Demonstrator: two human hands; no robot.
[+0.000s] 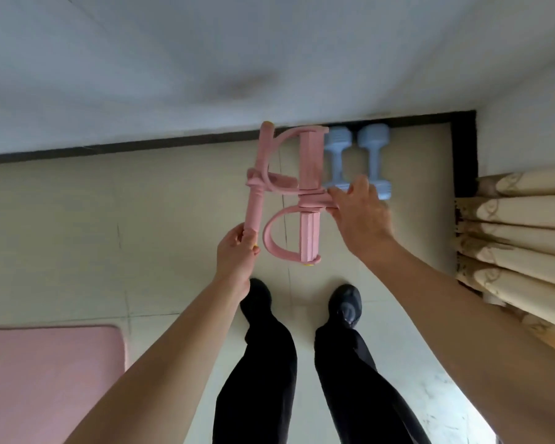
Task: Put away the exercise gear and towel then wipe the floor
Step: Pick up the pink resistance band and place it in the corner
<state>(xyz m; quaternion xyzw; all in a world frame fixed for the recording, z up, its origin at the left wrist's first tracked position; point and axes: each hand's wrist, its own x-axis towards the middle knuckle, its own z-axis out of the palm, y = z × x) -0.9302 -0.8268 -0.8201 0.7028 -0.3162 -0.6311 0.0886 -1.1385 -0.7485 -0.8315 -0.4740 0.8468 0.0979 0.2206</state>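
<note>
Beside the dumbbells (355, 158), my left hand (236, 253) grips the puller (309, 161) by its handle (254, 205), right hand (361, 216) pinches its middle, likely to park it alongside.

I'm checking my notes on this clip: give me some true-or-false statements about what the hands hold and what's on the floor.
1. The left hand grips one end of the pink pedal puller. True.
2. The right hand hangs free, touching nothing. False: its fingers hold the puller's middle, between the two foot loops.
3. Two dumbbells lie side by side on the floor. True.
4. The pink mat is rolled up beside the dumbbells. False: it lies flat at the lower left, well away from them.
</note>
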